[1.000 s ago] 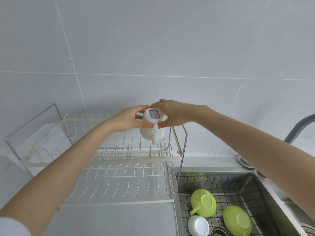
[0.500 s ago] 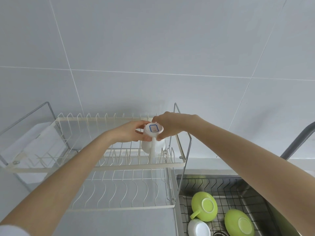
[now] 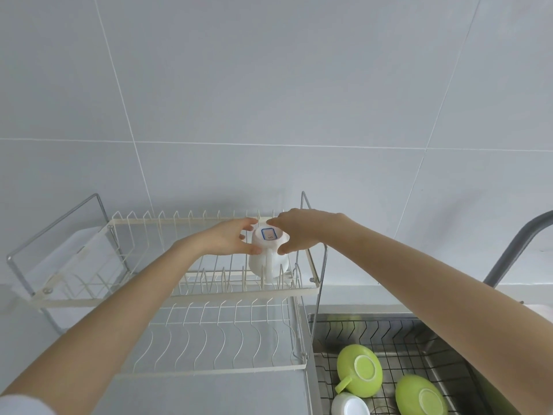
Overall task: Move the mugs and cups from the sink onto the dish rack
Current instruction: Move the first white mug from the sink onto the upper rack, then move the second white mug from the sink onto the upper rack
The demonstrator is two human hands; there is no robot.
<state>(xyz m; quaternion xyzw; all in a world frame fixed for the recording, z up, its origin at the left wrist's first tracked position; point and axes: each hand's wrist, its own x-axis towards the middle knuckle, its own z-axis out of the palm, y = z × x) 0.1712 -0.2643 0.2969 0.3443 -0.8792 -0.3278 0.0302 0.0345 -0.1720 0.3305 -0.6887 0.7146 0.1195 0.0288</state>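
A white mug (image 3: 267, 260) stands upside down at the right end of the upper tier of the cream wire dish rack (image 3: 185, 292), its handle facing me and a blue-framed label on its base. My left hand (image 3: 227, 239) grips its left side and my right hand (image 3: 299, 230) its right side, fingers around the base. In the steel sink (image 3: 425, 354) at lower right lie two green cups (image 3: 359, 369), (image 3: 420, 395) and a white cup (image 3: 350, 404), all upside down on a wire grid.
The rack's lower tier (image 3: 215, 336) holds nothing. A grey tap (image 3: 514, 250) rises at the right edge. A tiled wall stands behind. A metal frame (image 3: 314, 265) borders the rack next to the sink.
Both hands have lowered the white mug from above the rack down onto the upper tier's right end. The view has tilted down, showing more of the sink.
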